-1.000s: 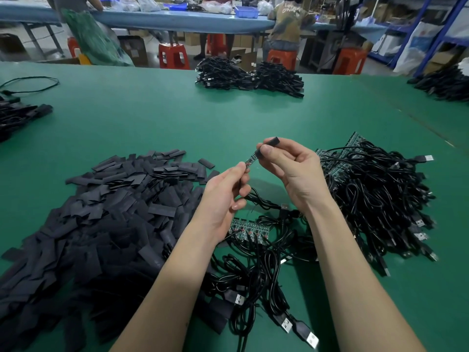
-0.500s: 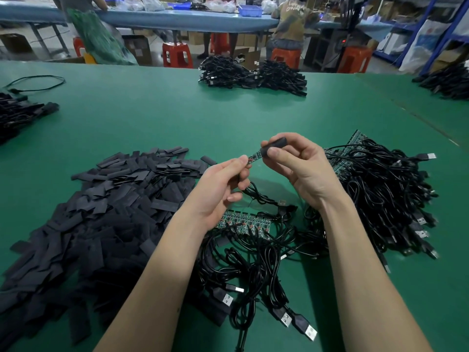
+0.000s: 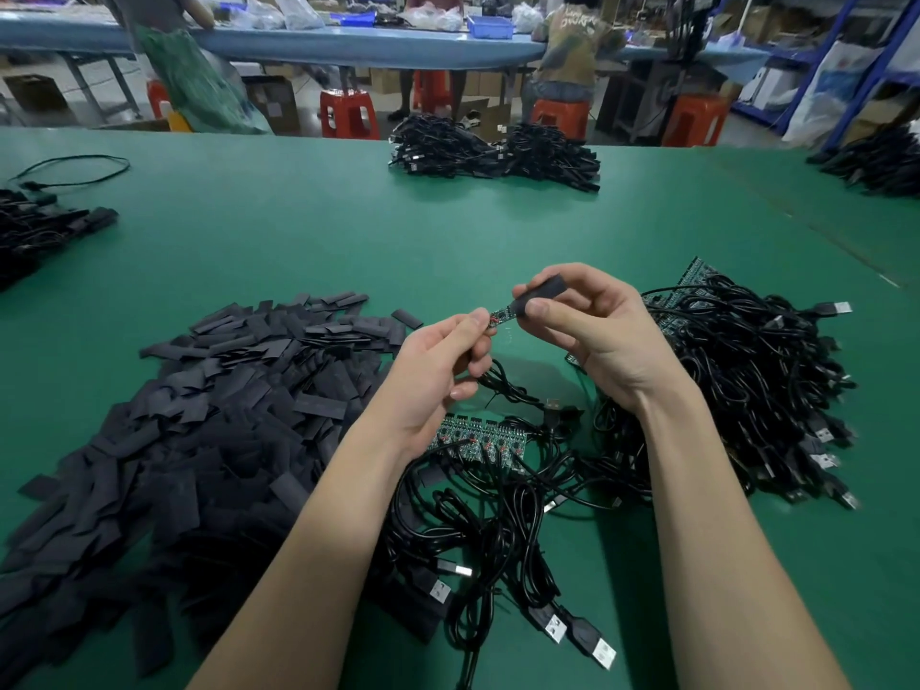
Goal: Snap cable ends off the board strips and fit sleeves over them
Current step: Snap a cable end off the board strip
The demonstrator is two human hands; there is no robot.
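My left hand pinches a small green board end of a black cable, whose wire hangs down below the fingers. My right hand pinches a black sleeve that sits partly over the far tip of that board end. Under my wrists a green board strip with several cables soldered to it lies on the table. A big heap of flat black sleeves spreads out to the left.
A tangled pile of black USB cables with board strips lies at the right, loose cables at the front. More cable bundles sit at the far edge of the green table. People work at a blue bench behind.
The sleeve has slid further onto the board end, and both hands have drifted slightly up and away from me.
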